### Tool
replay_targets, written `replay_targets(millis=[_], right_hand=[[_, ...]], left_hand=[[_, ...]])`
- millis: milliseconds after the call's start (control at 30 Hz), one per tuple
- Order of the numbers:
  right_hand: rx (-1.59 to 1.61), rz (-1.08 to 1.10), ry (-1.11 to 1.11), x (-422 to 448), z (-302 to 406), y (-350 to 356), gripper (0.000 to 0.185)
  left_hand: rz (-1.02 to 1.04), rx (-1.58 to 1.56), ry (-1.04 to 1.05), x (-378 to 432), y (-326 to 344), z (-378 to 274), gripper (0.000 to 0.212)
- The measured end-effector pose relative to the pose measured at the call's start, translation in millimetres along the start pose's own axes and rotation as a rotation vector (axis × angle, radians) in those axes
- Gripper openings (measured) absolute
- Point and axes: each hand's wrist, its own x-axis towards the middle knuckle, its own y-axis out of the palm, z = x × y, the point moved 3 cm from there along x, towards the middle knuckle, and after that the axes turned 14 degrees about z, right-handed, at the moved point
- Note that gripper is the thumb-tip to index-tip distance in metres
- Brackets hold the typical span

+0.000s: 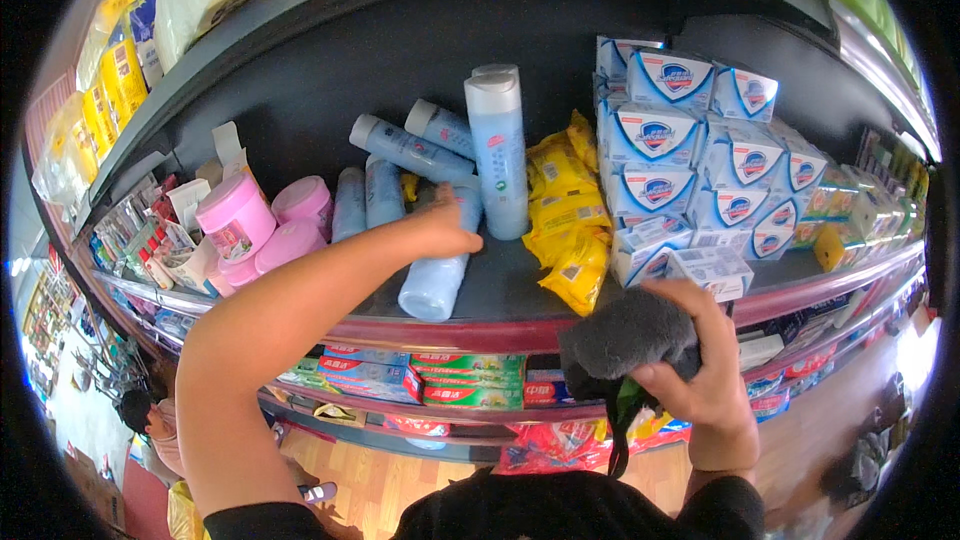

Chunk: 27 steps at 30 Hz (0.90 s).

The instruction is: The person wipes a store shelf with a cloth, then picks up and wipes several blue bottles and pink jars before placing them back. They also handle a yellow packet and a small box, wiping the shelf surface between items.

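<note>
My left hand [442, 225] lies across the middle of a light-blue plastic bottle [435, 289], its thumb at the bottle's right side; some fingers are hidden. That bottle leans on the shelf among several similar bottles [397, 150], some lying, some upright. To the right of the hand, a blue bottle with a white cap [497, 157] stands with another behind it. My right hand [694, 367] holds a bunched dark grey fuzzy cloth [630, 334] in front of the shelf edge, with a dark strap hanging below. Yellow packets [574, 217] lie between the bottles and the soap boxes.
Stacked Safeguard soap boxes [656, 135] fill the shelf's right part. Pink round jars [236, 217] are at the left, beside small boxes. Toothpaste boxes [469, 382] sit on the shelf below, behind its red edge strip [480, 335]. Another person [165, 427] is at the lower left.
</note>
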Motion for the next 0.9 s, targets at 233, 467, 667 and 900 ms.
replay_targets(millis=[233, 467, 667, 900], right_hand=[[0.087, -0.116, 0.076, -36, -14, -11, 0.062], [0.125, -0.162, 0.091, -39, -27, -9, 0.061], [0.331, -0.363, -0.056, 32, -18, -19, 0.057], [-0.251, -0.084, -0.124, 149, -1, 14, 0.043]], left_hand=[[-0.125, -1.023, 0.405, -49, -28, 34, 0.072], [-0.449, -0.669, 0.82, -72, -9, -5, 0.083], [-0.558, -0.416, 0.953, -67, 6, -40, 0.083], [-0.551, -0.079, 0.93, -58, 27, -43, 0.054]])
